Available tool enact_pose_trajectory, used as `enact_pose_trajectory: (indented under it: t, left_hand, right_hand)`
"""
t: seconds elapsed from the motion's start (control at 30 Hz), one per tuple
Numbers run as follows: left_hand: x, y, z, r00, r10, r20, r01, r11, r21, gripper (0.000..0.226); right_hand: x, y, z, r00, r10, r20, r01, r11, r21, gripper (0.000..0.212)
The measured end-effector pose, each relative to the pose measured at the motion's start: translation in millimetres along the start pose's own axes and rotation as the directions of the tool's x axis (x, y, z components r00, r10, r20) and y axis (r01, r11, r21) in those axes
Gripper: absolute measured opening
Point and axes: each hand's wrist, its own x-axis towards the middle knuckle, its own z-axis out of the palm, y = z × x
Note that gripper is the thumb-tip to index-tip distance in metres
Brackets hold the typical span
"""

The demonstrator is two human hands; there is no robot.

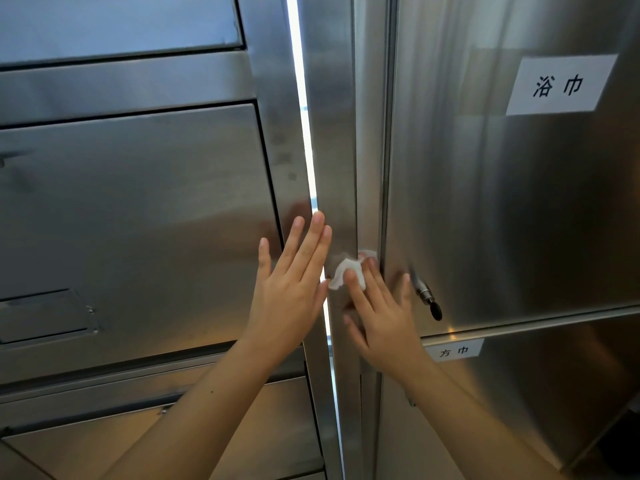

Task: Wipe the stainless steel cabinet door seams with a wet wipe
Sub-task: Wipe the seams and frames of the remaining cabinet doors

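Observation:
A crumpled white wet wipe point(348, 271) is pressed under the fingers of my right hand point(379, 313) against the steel frame strip just left of the right cabinet door's seam point(384, 202). My left hand point(294, 285) lies flat with fingers spread on the left cabinet's edge, its fingertips reaching across the bright vertical gap point(304, 133) between the two cabinets. Both forearms come up from the bottom of the view.
The right stainless door point(502, 202) carries a white paper label point(561, 85) and a key lock handle point(427, 296) near my right hand. A smaller label point(453, 351) sits on the door below. Left cabinet has several drawer-like panels point(138, 220).

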Motion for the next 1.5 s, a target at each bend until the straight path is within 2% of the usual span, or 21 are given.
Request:
enact_pose_trajectory:
  t: [0.13, 0.27, 0.47, 0.63, 0.77, 0.93, 1.2, 1.27, 1.37, 1.5]
  left_hand:
    - [-1, 2, 0, 1.0, -0.013, 0.02, 0.013, 1.0, -0.009, 0.078]
    - [-6, 4, 0, 0.999, -0.017, 0.046, 0.018, 0.999, -0.031, 0.077]
    - [-7, 10, -2, 0.996, -0.051, 0.074, 0.056, 0.996, -0.064, 0.073]
    - [-10, 13, -6, 0.992, -0.064, 0.112, 0.069, 0.997, -0.043, 0.072]
    - [-19, 18, -10, 0.981, -0.091, 0.174, 0.095, 0.995, -0.014, 0.055]
    - [-39, 32, -16, 0.959, -0.132, 0.249, 0.139, 0.99, -0.01, 0.055]
    - [-70, 48, -22, 0.922, -0.274, 0.272, 0.289, 0.957, -0.016, 0.051]
    - [-79, 49, -24, 0.905, -0.317, 0.283, 0.329, 0.944, 0.002, 0.049]
    - [-91, 48, -27, 0.885, -0.369, 0.285, 0.376, 0.926, 0.032, 0.046]
    - [-102, 46, -34, 0.866, -0.413, 0.284, 0.41, 0.909, 0.074, 0.043]
  right_hand:
    - [-44, -2, 16, 0.99, 0.013, 0.139, -0.013, 1.0, -0.004, 0.066]
    - [-74, -3, 23, 0.951, 0.013, 0.31, -0.006, 1.0, -0.024, 0.064]
    - [-94, -4, 24, 0.914, -0.004, 0.406, 0.009, 1.0, -0.012, 0.065]
    - [-97, -3, 22, 0.927, -0.029, 0.373, 0.021, 0.999, 0.026, 0.062]
    - [-95, -1, 18, 0.943, -0.06, 0.327, 0.035, 0.996, 0.08, 0.058]
    - [-95, 3, 14, 0.964, -0.096, 0.249, 0.066, 0.99, 0.126, 0.052]
    - [-76, 4, -3, 0.988, -0.117, 0.101, 0.093, 0.972, 0.215, 0.042]
    - [-71, 2, -6, 0.992, -0.105, 0.067, 0.084, 0.964, 0.254, 0.047]
    - [-62, -7, -10, 0.99, -0.117, 0.075, 0.089, 0.95, 0.3, 0.057]
    - [-52, -24, -13, 0.986, -0.14, 0.087, 0.098, 0.924, 0.369, 0.051]
